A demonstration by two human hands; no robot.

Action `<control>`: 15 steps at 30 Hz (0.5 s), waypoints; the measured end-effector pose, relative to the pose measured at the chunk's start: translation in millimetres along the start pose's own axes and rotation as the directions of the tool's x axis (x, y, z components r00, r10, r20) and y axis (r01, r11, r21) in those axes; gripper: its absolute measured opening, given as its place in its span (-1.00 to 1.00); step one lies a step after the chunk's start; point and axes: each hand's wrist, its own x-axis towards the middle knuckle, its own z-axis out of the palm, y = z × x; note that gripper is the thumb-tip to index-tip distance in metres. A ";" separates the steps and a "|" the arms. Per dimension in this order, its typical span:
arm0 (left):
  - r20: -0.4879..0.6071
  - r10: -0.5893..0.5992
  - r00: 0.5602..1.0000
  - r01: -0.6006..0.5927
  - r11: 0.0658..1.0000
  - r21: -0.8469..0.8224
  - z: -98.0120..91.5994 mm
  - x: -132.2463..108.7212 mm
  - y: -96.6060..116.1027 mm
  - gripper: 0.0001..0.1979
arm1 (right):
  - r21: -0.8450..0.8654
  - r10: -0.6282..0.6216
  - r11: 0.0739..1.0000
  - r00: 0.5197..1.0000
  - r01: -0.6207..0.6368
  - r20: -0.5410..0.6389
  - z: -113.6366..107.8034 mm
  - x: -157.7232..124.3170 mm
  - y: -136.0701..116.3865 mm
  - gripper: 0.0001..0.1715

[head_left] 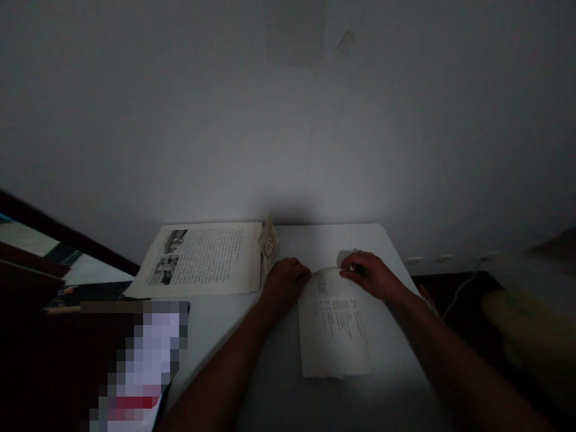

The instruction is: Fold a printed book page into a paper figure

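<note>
A printed sheet of paper (335,342) lies on the white table in front of me, its far edge slightly raised and curved. My left hand (287,281) is closed at the sheet's far left corner, fingers pressed together on the edge. At the far right corner, my right hand (366,273) pinches the paper between thumb and fingers. Something small and dark shows by the right fingers, too dim to name. Just beyond my left hand stands a folded paper piece (269,243) with printing on it.
A stack of printed sheets (207,258) with pictures lies at the table's (373,237) back left, near the wall (288,132). A pixelated bright screen-like area (144,360) is at lower left. Right of the table are a white cable (461,293) and a blurred yellowish object (526,324).
</note>
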 end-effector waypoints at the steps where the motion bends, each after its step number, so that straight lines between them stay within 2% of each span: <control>1: -0.003 -0.001 1.000 0.001 1.000 -0.003 0.0 0.1 0.1 -0.84 | -0.012 -0.024 1.000 1.000 0.024 -0.002 -0.5 -1.6 0.6 -0.88; 6: 0.000 -0.007 1.000 0.007 1.000 -0.026 -0.6 0.5 0.9 -0.85 | 0.007 -0.180 0.984 0.983 0.179 0.023 -3.6 -8.2 6.0 -0.82; 15: -0.025 -0.015 1.000 0.014 0.999 -0.038 2.8 0.0 0.0 -0.86 | -0.025 -0.209 0.977 0.972 0.212 0.107 -11.2 -6.4 9.5 -0.79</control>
